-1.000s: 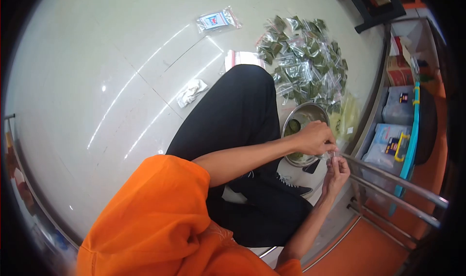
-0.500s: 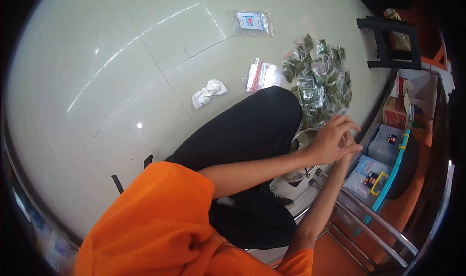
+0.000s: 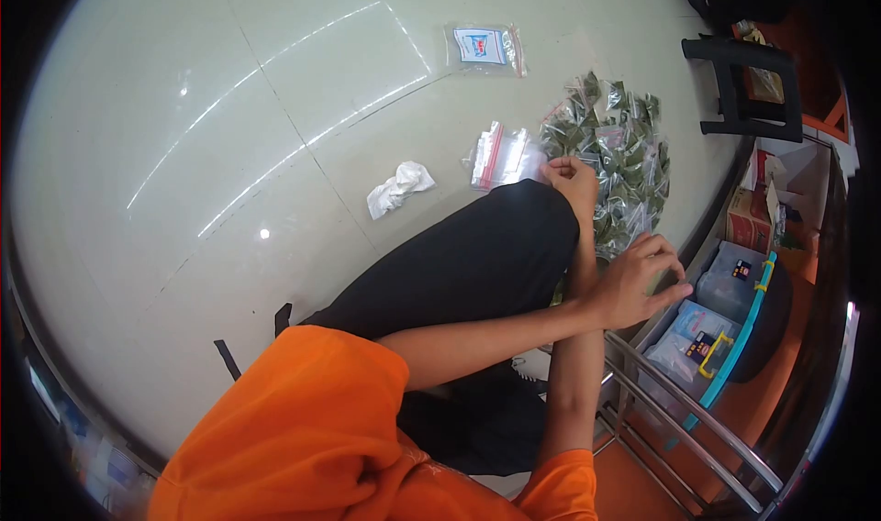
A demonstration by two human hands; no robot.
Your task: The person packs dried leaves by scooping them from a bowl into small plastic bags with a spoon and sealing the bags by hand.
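My right hand [image 3: 574, 180] reaches past my bent knee to a stack of clear zip-lock bags [image 3: 498, 157] with red seal strips. Its thumb and forefinger are pinched at the stack's right edge, on a bag there. My left hand [image 3: 641, 281] hovers above my right forearm, fingers bent and apart from the thumb, with nothing visible in it. Beyond both hands lies a heap of small clear packets [image 3: 633, 159] with green leafy-looking contents. The metal bowl beneath my arms is almost wholly hidden.
A crumpled white tissue [image 3: 400, 189] and a labelled clear bag [image 3: 484, 48] lie on the tiled floor. To the right are chrome rails [image 3: 707, 420], plastic boxes [image 3: 693, 333] with a turquoise edge, a cardboard box [image 3: 750, 216] and a black stool [image 3: 745, 85].
My right hand has left my left hand and moved up and left to the zip-lock bag stack. My left hand has shifted slightly down, and its fingers have spread a little.
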